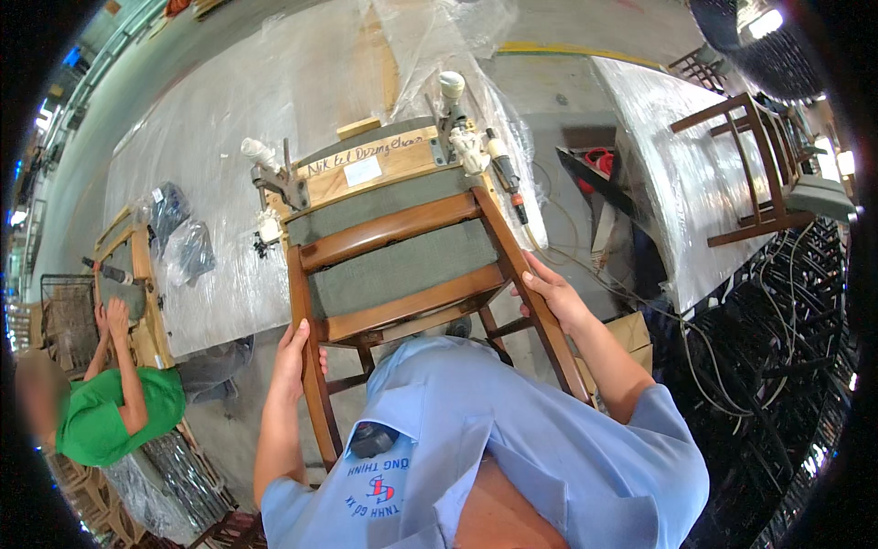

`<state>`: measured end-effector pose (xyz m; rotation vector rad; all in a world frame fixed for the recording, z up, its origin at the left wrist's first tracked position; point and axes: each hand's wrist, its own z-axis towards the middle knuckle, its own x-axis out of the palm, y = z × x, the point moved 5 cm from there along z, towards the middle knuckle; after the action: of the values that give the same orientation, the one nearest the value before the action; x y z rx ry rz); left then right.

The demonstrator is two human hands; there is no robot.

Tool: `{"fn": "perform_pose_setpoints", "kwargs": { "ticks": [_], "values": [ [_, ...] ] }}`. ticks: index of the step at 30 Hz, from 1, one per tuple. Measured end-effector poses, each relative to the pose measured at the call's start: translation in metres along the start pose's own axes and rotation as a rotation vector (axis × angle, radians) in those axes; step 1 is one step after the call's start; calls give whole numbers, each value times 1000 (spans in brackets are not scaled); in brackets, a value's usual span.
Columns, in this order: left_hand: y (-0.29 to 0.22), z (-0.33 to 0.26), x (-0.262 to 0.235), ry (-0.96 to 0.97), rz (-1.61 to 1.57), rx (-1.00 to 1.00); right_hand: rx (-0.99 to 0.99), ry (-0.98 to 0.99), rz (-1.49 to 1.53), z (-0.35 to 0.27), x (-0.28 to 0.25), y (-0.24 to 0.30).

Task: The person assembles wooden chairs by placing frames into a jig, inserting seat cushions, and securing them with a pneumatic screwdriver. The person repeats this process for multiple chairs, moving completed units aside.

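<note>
I hold a brown wooden chair (393,231) in front of my body, its back rails lying over a grey-green padded jig (338,220). My left hand (294,361) is wrapped round the left side post. On the right post, my right hand (551,291) grips with the thumb on top and fingers around the outside. A light wooden board (325,188) with handwriting and a white label runs along the jig's far side. White-handled toggle clamps stand at its ends, a left clamp (285,183) and a right clamp (450,114). A pen-shaped power tool (505,174) lies beside the right clamp.
Clear plastic film covers the worktable (238,119). At left, a co-worker in a green shirt (110,416) handles another padded wooden jig (142,265). A brown chair (759,174) rests on a wrapped table at right. Dark chair frames (777,366) and loose hoses (700,348) lie nearby.
</note>
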<state>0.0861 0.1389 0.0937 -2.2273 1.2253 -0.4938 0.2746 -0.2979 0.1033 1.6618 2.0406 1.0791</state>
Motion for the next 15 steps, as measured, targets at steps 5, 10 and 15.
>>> {"fn": "perform_pose_setpoints", "kwargs": {
  "ticks": [5, 10, 15],
  "values": [
    [-11, 5, -5, -12, -3, -121, 62, -19, -21, 4, 3, 14],
    [-2, 5, -4, -1, 15, -141, 21, -34, -49, 5, 1, 4],
    [5, 6, -2, -6, 15, -109, 22, -30, -31, 8, 0, 0]
  ]
}}
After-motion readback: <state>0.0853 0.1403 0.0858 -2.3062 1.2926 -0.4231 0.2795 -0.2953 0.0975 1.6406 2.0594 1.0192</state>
